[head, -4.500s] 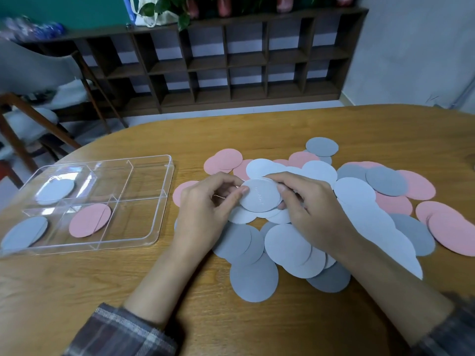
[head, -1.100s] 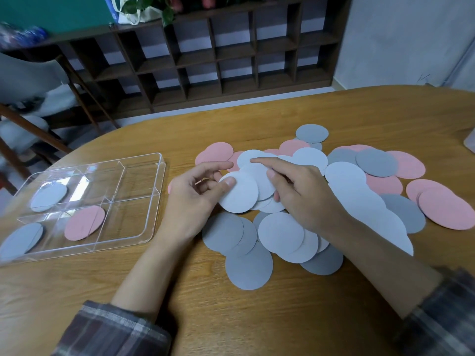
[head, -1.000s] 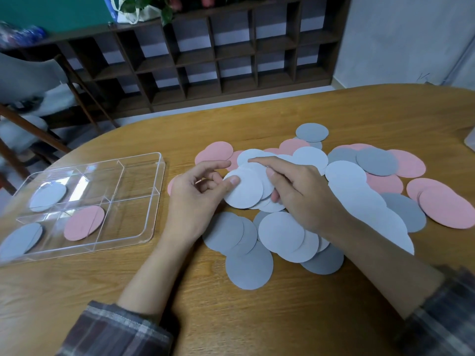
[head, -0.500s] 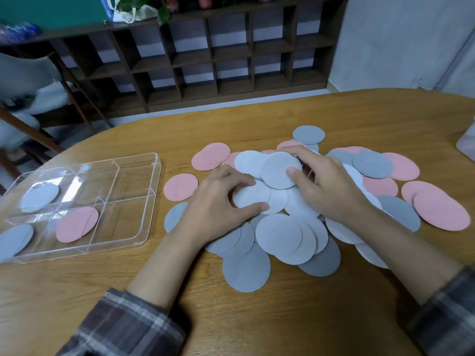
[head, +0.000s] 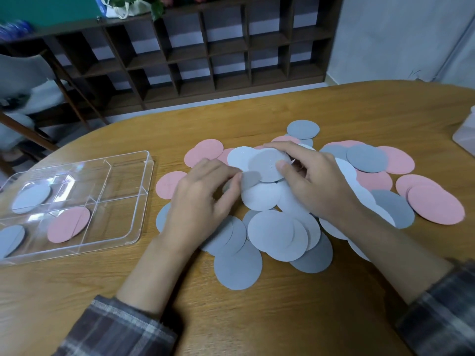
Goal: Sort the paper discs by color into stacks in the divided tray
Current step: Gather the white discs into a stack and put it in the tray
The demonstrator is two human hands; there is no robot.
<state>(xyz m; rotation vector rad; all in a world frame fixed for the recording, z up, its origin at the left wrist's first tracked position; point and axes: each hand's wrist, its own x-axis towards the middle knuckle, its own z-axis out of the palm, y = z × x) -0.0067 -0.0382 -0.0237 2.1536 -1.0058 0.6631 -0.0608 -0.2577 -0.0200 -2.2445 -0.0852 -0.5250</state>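
I note both forearms reaching in from the near edge of the worktop (head: 257, 317), each in a plaid sleeve (head: 115, 327) that ends short of the wrist. The right hand (head: 316, 186) sits palm down over the far middle of the pile of loose discs (head: 277, 235), wrist angled inward. Its thumb (head: 282, 166) and forefinger (head: 275, 146) pinch a light grey disc (head: 267, 164), which is tilted up off the pile. The left hand (head: 203, 199) lies palm down on the pile's left side, its fingers (head: 235, 177) curled, with the tips against disc edges just below the held disc. I cannot tell whether they grip anything. Pink, grey and white discs overlap on the worktop around both hands. The clear divided tray (head: 144, 196) stands apart to the left, holding a pale disc (head: 30, 197) in a far compartment, a pink disc (head: 68, 224) in a near one and a blue-grey disc (head: 10, 238) at the near left.
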